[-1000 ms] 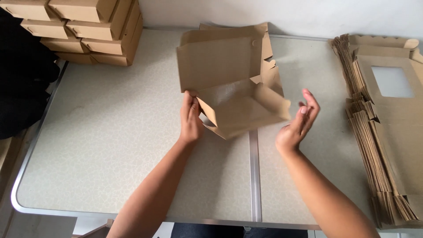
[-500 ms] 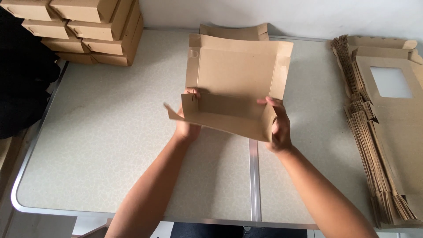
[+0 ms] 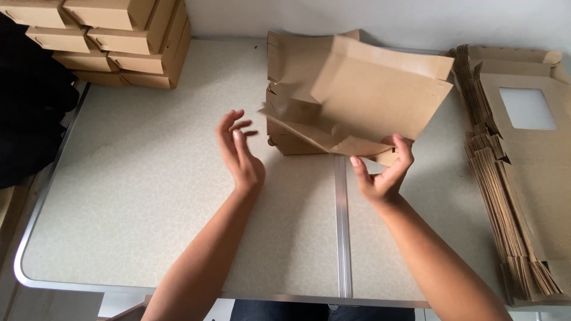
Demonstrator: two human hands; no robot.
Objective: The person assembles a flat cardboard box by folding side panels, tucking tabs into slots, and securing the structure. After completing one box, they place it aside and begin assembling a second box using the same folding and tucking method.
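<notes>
While the head camera looks straight down, the right hand (image 3: 380, 172) is pinching the lower front corner of a half-folded brown cardboard box (image 3: 363, 98), thumb on one side and fingers curled over the flap's edge, so the grip is closed on the card. That box is raised at a tilt above the far middle of the table (image 3: 148, 196), its big flat panel facing up and to the right, loose flaps hanging at its left end, and it sits just above the metal seam (image 3: 340, 232) that runs down the tabletop. Over on the other side, the left hand (image 3: 239, 156) is off the box, fingers spread and slightly bent, palm turned toward the cardboard, holding nothing, just beside the dangling left flaps without touching them. Behind the raised box, another folded piece of brown card (image 3: 285, 53) shows at the table's far edge against the wall. At far left, a stack of finished closed brown boxes (image 3: 119, 35) rests on the table's corner, well apart from both hands. At right, a thick pile of flat unfolded box blanks (image 3: 523, 178) lies along the edge, the top one showing a clear window cutout (image 3: 528, 108). A dark bundle (image 3: 30, 107) sits off the table's left side.
</notes>
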